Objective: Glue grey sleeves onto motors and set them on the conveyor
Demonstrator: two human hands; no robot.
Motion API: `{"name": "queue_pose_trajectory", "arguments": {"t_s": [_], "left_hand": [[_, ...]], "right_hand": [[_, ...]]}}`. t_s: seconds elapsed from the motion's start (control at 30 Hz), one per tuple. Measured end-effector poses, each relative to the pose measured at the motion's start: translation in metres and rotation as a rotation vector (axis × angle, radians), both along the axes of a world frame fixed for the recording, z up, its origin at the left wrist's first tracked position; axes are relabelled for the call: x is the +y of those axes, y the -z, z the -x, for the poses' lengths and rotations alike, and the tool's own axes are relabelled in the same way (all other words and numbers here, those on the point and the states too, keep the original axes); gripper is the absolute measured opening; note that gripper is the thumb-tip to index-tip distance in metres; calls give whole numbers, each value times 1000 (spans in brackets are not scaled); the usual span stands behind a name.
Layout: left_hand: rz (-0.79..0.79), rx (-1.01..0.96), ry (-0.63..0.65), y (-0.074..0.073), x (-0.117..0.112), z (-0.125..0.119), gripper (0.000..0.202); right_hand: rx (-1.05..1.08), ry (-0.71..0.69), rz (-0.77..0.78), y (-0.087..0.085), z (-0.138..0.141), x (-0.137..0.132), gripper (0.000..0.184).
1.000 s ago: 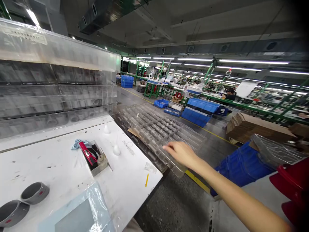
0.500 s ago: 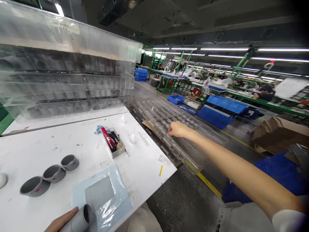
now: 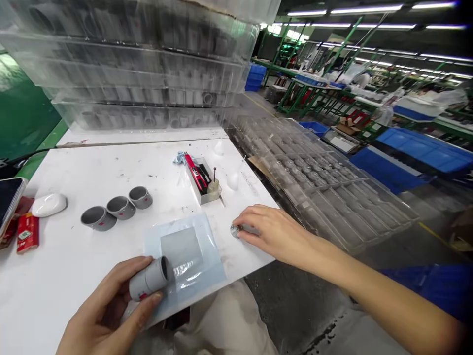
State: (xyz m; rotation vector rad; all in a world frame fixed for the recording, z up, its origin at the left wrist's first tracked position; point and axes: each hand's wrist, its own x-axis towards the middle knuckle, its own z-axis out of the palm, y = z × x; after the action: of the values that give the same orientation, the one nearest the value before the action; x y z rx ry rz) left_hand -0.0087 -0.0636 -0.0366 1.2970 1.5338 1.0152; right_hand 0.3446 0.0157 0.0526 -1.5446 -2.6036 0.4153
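My left hand (image 3: 111,305) grips a grey plastic tube (image 3: 148,280), its hollow end tilted up to the right, above the near edge of the white table (image 3: 88,276). At the table's right side, the fingers of my right hand (image 3: 266,229) are closed round a small shiny metal part (image 3: 235,230), partly hidden by them, just above or on the surface. Between the hands lies a light-blue plastic-covered sheet (image 3: 210,246) with a grey rectangle. Three short grey rings (image 3: 98,219) stand in a slanting row beyond my left hand.
A small box (image 3: 205,195) holds a red-and-black cutter (image 3: 195,172). Stacked clear trays (image 3: 148,74) of grey tubes rise at the back. Compartmented clear trays (image 3: 318,172) lie right of the table. A white mouse (image 3: 50,204) and red packet (image 3: 27,234) sit left.
My right hand has come back left from the clear trays to the table, now with the metal part. My left hand has risen further into view with the tube. The view has turned down and left.
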Motion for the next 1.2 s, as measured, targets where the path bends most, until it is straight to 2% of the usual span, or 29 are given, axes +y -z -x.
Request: {"name": "queue_pose_trajectory", "arguments": {"t_s": [0.13, 0.23, 0.43, 0.53, 0.6, 0.73, 0.8, 0.9, 1.1, 1.2], "left_hand": [[51, -61, -53, -3, -4, -3, 67], [36, -119, -109, -7, -5, -7, 64], [17, -61, 13, -17, 2, -4, 50], [5, -59, 24, -23, 4, -4, 49], [14, -66, 19, -26, 4, -7, 49], [70, -97, -58, -34, 1, -18, 45], [112, -128, -119, -39, -1, -25, 46], [137, -145, -138, -45, -3, -33, 48], [121, -160, -147, -35, 0, -21, 54], [109, -92, -86, -32, 3, -14, 53]], "right_hand": [[44, 43, -29, -4, -9, 2, 25], [0, 68, -26, -7, -8, 0, 25], [-106, 92, -22, -4, 10, 1, 18], [-103, 102, 6, -4, 12, 4, 18], [-71, 54, 17, -4, 9, 6, 19], [38, -48, 6, -6, 0, 3, 28], [60, -20, -19, -9, -3, 1, 31], [13, 50, -37, -10, -3, -1, 31], [-146, 143, -26, -6, 10, 6, 27], [-67, 122, -55, -4, 14, 5, 20]]}}
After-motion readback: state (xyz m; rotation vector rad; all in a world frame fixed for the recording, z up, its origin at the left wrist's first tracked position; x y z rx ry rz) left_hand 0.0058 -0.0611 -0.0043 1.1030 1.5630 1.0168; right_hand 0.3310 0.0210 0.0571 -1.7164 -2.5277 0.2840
